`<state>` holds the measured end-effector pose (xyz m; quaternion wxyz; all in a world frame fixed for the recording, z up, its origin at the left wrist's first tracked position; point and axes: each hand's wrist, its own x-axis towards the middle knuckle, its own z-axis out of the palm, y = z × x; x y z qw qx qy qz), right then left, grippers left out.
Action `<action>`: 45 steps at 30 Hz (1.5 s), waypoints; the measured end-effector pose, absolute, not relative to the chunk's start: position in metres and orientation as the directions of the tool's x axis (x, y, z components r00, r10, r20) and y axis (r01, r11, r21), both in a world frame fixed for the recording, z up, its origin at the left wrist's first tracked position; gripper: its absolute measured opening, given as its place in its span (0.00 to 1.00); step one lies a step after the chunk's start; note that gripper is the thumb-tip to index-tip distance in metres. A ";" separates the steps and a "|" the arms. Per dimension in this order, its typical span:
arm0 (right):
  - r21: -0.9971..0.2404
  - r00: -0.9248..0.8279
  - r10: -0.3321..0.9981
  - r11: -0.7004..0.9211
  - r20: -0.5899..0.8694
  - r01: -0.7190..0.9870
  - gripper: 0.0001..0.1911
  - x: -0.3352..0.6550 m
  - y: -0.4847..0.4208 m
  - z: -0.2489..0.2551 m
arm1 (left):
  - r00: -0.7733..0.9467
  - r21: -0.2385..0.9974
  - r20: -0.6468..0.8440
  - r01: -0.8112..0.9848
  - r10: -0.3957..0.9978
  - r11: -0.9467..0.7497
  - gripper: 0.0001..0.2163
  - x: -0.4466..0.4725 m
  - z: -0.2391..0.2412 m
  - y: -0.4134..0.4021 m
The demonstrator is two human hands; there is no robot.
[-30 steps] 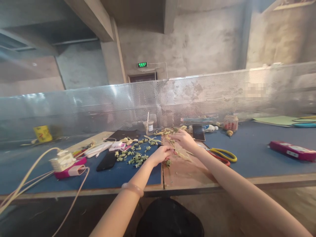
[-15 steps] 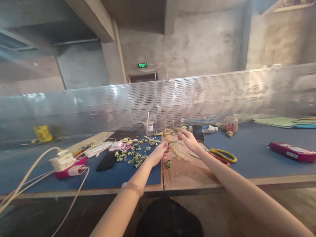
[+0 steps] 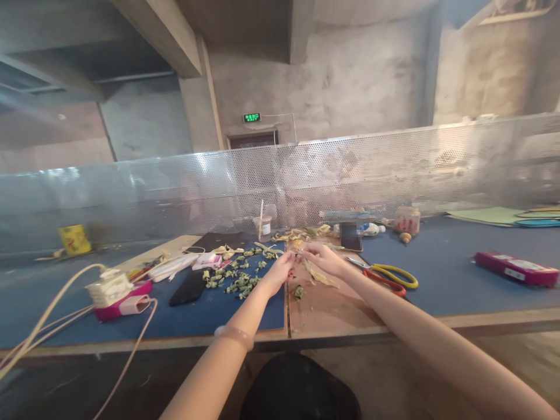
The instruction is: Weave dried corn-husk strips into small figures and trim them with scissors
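Observation:
My left hand (image 3: 278,272) and my right hand (image 3: 321,258) meet over the middle of the table, fingers pinched together on a thin yellow-green strip (image 3: 311,269) that trails down to the right. A small green folded piece (image 3: 299,291) lies on the brown board (image 3: 332,309) just below my hands. Left of them, several small green folded pieces (image 3: 238,279) are scattered on the blue table top (image 3: 441,274). More yellow strips (image 3: 297,234) lie behind my hands.
Yellow-and-red handled scissors (image 3: 387,275) lie right of my hands. A phone (image 3: 350,235), a bottle (image 3: 370,229), a cup with a stick (image 3: 263,224), a black phone (image 3: 188,287), a pink box (image 3: 516,268) and a power strip with cables (image 3: 114,290) stand around. A perforated metal screen (image 3: 394,169) closes the back.
My right hand has come down and left to meet my left hand; both now pinch the strip close together. The green piece now lies on the board below them.

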<state>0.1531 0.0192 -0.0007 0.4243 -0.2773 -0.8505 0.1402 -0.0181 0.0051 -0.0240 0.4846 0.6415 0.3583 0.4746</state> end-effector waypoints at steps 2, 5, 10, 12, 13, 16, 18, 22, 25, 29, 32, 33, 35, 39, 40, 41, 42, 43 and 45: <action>-0.496 -0.507 0.589 0.807 0.629 0.322 0.19 0.153 0.019 0.000 | 0.279 0.957 0.266 0.037 0.923 -0.287 0.18 -0.018 -0.023 0.004; -0.523 -0.512 0.592 0.801 0.622 0.292 0.19 0.153 0.020 0.001 | 0.259 0.943 0.280 0.106 0.925 -0.315 0.17 -0.018 -0.022 0.003; -0.553 -0.410 0.640 0.768 0.650 0.323 0.19 0.149 0.023 -0.003 | 0.099 0.869 0.373 0.312 0.923 -0.385 0.15 -0.019 -0.017 0.008; -0.566 -0.315 0.669 0.740 0.673 0.364 0.19 0.148 0.025 -0.005 | -0.036 0.840 0.413 0.401 0.910 -0.365 0.14 -0.020 -0.011 0.011; -0.572 -0.272 0.679 0.726 0.682 0.381 0.19 0.147 0.026 -0.005 | -0.066 0.831 0.414 0.434 0.908 -0.347 0.14 -0.020 -0.007 0.013; -0.587 -0.190 0.688 0.707 0.700 0.396 0.19 0.144 0.030 -0.006 | 0.112 0.798 0.354 0.481 0.929 -0.362 0.16 -0.018 0.005 0.014; -0.592 -0.182 0.686 0.710 0.705 0.381 0.19 0.143 0.032 -0.006 | 0.301 0.760 0.331 0.477 0.894 -0.442 0.17 -0.016 0.011 0.014; -0.604 -0.211 0.684 0.721 0.698 0.338 0.18 0.142 0.038 -0.007 | 0.432 0.678 0.344 0.500 0.834 -0.539 0.15 -0.014 0.016 0.021; -0.628 -0.275 0.704 0.710 0.655 0.320 0.19 0.144 0.044 -0.006 | 0.459 0.650 0.351 0.508 0.816 -0.565 0.12 -0.016 0.015 0.031; -0.682 -0.336 0.731 0.679 0.594 0.273 0.19 0.148 0.052 -0.005 | 0.471 0.656 0.340 0.502 0.814 -0.564 0.10 -0.020 0.016 0.042; -0.682 -0.337 0.737 0.673 0.585 0.287 0.19 0.151 0.051 -0.003 | 0.457 0.701 0.293 0.494 0.840 -0.514 0.10 -0.024 0.018 0.044; -0.676 -0.337 0.735 0.676 0.589 0.293 0.18 0.151 0.050 -0.004 | 0.449 0.725 0.281 0.480 0.848 -0.494 0.10 -0.024 0.018 0.044; -0.672 -0.352 0.722 0.688 0.596 0.274 0.16 0.151 0.046 -0.006 | 0.437 0.769 0.262 0.444 0.861 -0.459 0.10 -0.024 0.017 0.044; -0.735 -0.308 0.786 0.614 0.536 0.289 0.15 0.150 0.042 -0.016 | 0.385 0.830 0.253 0.385 0.887 -0.403 0.11 -0.019 0.010 0.045; -0.748 -0.298 0.800 0.596 0.521 0.292 0.15 0.150 0.041 -0.018 | 0.388 0.850 0.228 0.367 0.893 -0.377 0.11 -0.016 0.008 0.044; -0.759 -0.284 0.814 0.578 0.507 0.300 0.15 0.150 0.040 -0.020 | 0.382 0.871 0.212 0.344 0.899 -0.351 0.11 -0.013 0.007 0.043; -0.769 -0.254 0.827 0.561 0.502 0.306 0.15 0.150 0.039 -0.021 | 0.361 0.891 0.210 0.312 0.909 -0.330 0.11 -0.010 0.006 0.042; -0.776 -0.236 0.836 0.548 0.495 0.313 0.15 0.149 0.037 -0.022 | 0.334 0.904 0.213 0.289 0.918 -0.315 0.11 -0.007 0.005 0.041; -0.766 -0.256 0.831 0.555 0.494 0.324 0.15 0.149 0.033 -0.021 | 0.298 0.923 0.191 0.271 0.935 -0.275 0.12 -0.002 0.004 0.038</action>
